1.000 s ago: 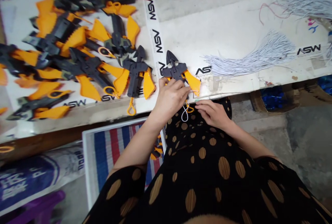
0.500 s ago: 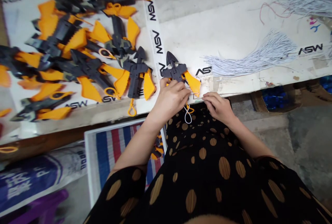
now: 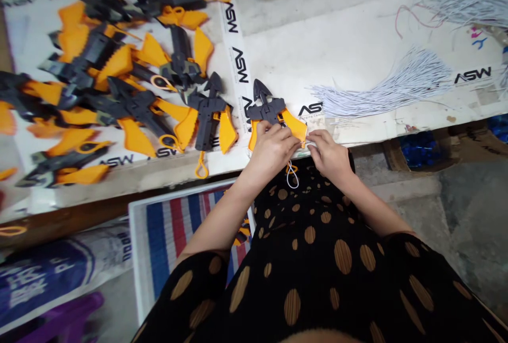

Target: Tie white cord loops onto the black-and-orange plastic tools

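A black and orange plastic toy (image 3: pixel 266 110), shaped like a winged dart, lies at the table's front edge with its pointed tip away from me. My left hand (image 3: pixel 273 147) lies over its handle end, fingers closed on a thin white cord (image 3: pixel 293 183) whose loop hangs below them beside an orange ring. My right hand (image 3: pixel 330 159) pinches the cord near the tip of the toy's right orange wing (image 3: pixel 294 124). Fingertips of both hands nearly meet there. The exact path of the cord at the wing tip is too small to tell.
A similar toy (image 3: pixel 209 113) lies just left, beside a heap of others (image 3: pixel 95 62). White cord bundles (image 3: pixel 381 91) lie on the right of the table. Below the edge stand a striped-lined container (image 3: pixel 159 237) and a cardboard box (image 3: pixel 436 158).
My left hand has shifted slightly right toward the wing tip, and the hanging loop moved with it. The right hand has come in closer, its fingers now at the wing tip.
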{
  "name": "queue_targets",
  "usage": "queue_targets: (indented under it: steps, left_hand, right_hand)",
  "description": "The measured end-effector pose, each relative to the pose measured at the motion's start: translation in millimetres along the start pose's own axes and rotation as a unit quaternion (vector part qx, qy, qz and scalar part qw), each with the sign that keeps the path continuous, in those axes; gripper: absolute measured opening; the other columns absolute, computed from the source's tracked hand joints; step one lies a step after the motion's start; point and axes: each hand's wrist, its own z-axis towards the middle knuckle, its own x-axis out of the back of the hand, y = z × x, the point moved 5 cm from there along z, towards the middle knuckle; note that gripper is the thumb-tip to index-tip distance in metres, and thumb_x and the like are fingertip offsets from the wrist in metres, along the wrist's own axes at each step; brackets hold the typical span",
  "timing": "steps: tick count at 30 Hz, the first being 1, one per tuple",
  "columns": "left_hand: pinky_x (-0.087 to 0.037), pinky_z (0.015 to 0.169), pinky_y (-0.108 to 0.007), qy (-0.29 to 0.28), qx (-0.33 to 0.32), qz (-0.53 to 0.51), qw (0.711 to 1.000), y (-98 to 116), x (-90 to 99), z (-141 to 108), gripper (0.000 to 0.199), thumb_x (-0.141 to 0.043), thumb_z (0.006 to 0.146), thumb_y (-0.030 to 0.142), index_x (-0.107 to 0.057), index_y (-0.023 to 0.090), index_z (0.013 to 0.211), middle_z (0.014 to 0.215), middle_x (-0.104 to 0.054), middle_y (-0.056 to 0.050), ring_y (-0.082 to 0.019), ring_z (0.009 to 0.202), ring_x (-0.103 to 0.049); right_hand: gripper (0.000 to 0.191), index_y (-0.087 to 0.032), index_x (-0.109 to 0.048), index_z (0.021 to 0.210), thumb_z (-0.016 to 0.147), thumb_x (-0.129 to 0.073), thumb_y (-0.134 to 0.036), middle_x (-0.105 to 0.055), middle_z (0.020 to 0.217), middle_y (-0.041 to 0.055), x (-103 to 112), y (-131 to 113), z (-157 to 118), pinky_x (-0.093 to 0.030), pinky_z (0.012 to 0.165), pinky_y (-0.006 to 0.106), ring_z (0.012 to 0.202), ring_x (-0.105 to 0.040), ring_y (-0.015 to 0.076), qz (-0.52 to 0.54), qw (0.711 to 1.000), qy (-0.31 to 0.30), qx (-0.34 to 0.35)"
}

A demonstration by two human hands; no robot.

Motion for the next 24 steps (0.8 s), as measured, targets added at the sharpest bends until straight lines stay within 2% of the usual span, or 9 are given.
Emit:
queue_targets:
  steps: [3, 5, 8, 10, 14, 16, 19, 22, 24]
  left_hand:
    - [-0.031, 0.110, -0.057, 0.016, 0.006, -0.018, 1.000, -4.4, -5.3, 4.8, 0.026, -0.054, 0.101, 0.041, -0.073, 0.027, 0.112, 0.118, -0.072, -0.009, -0.031, 0.118, -0.057]
    - [-0.022, 0.119, -0.058, 0.007, 0.001, -0.036, 0.999, -7.8, -10.0, 8.2, 0.037, -0.052, 0.102, 0.045, -0.063, 0.028, 0.133, 0.140, -0.064, -0.009, -0.032, 0.138, -0.046]
    - [-0.010, 0.125, -0.057, -0.009, 0.010, -0.066, 0.998, -12.8, -15.3, 12.2, 0.049, -0.038, 0.107, 0.044, -0.045, 0.025, 0.151, 0.149, -0.057, -0.010, -0.028, 0.148, -0.037]
    - [-0.008, 0.127, -0.055, -0.002, 0.029, -0.085, 0.996, -15.5, -16.0, 13.5, 0.050, -0.031, 0.108, 0.041, -0.042, 0.023, 0.153, 0.149, -0.057, -0.010, -0.027, 0.148, -0.038]
    - [-0.006, 0.128, -0.054, 0.006, 0.039, -0.109, 0.993, -16.7, -16.3, 14.3, 0.051, -0.029, 0.108, 0.042, -0.043, 0.023, 0.153, 0.148, -0.058, -0.009, -0.026, 0.149, -0.038]
    - [-0.005, 0.128, -0.053, 0.003, 0.038, -0.114, 0.993, -16.9, -16.5, 14.2, 0.051, -0.028, 0.108, 0.044, -0.042, 0.024, 0.153, 0.148, -0.058, -0.009, -0.025, 0.149, -0.037]
    - [-0.005, 0.128, -0.053, 0.006, 0.024, -0.116, 0.993, -13.8, -13.4, 12.1, 0.052, -0.026, 0.108, 0.047, -0.042, 0.025, 0.153, 0.152, -0.054, -0.009, -0.024, 0.151, -0.035]
    - [-0.008, 0.127, -0.054, 0.040, -0.012, -0.097, 0.994, -3.2, -1.6, 5.9, 0.047, -0.035, 0.107, 0.047, -0.049, 0.029, 0.147, 0.156, -0.049, -0.008, -0.027, 0.151, -0.033]
    - [-0.011, 0.125, -0.056, 0.053, -0.028, -0.077, 0.995, 4.5, 7.1, -0.5, 0.037, -0.044, 0.105, 0.044, -0.061, 0.031, 0.134, 0.147, -0.057, -0.007, -0.029, 0.146, -0.040]
  right_hand:
    - [0.021, -0.021, -0.068, 0.112, 0.101, -0.052, -0.030, -0.069, 0.125, 0.0066, -3.5, -2.3, 5.4, -0.047, 0.055, 0.027, 0.085, -0.068, 0.0190, -0.002, 0.999, -0.025, -0.029]
    - [0.019, -0.022, -0.067, 0.107, 0.102, -0.050, -0.030, -0.068, 0.123, 0.0062, -4.5, -3.5, 6.5, -0.048, 0.057, 0.027, 0.085, -0.068, 0.0191, 0.015, 0.999, -0.022, -0.042]
    - [0.015, -0.022, -0.061, 0.101, 0.103, -0.048, -0.031, -0.069, 0.117, 0.0066, -0.6, 4.1, 5.0, -0.051, 0.063, 0.027, 0.084, -0.068, 0.0178, 0.122, 0.990, 0.037, -0.066]
    - [0.016, -0.024, -0.053, 0.100, 0.104, -0.047, -0.038, -0.069, 0.113, 0.0063, 7.5, 23.9, 2.2, -0.051, 0.060, 0.026, 0.073, -0.065, 0.0139, 0.249, 0.955, 0.110, -0.114]
    - [0.026, -0.026, -0.040, 0.093, 0.103, -0.044, -0.050, -0.063, 0.088, 0.0019, 42.4, 80.3, -8.5, -0.048, 0.056, 0.022, 0.060, -0.058, 0.0088, 0.425, 0.815, 0.345, -0.191]
    - [0.027, -0.027, -0.036, 0.090, 0.103, -0.045, -0.049, -0.056, 0.079, -0.0015, 56.9, 91.1, -8.6, -0.046, 0.056, 0.020, 0.058, -0.053, 0.0071, 0.428, 0.803, 0.372, -0.184]
    - [0.026, -0.026, -0.045, 0.094, 0.097, -0.059, -0.048, -0.056, 0.074, -0.0029, 60.5, 75.3, -6.7, -0.047, 0.055, 0.021, 0.058, -0.053, 0.0078, 0.425, 0.829, 0.323, -0.166]
    - [0.025, -0.024, -0.055, 0.101, 0.097, -0.062, -0.048, -0.063, 0.073, -0.0036, 39.6, 33.4, -3.3, -0.051, 0.058, 0.022, 0.059, -0.059, 0.0091, 0.393, 0.897, 0.153, -0.134]
    - [0.024, -0.023, -0.059, 0.102, 0.099, -0.058, -0.047, -0.067, 0.075, -0.0031, 24.4, 7.3, -3.3, -0.053, 0.061, 0.022, 0.060, -0.062, 0.0093, 0.363, 0.925, 0.050, -0.095]
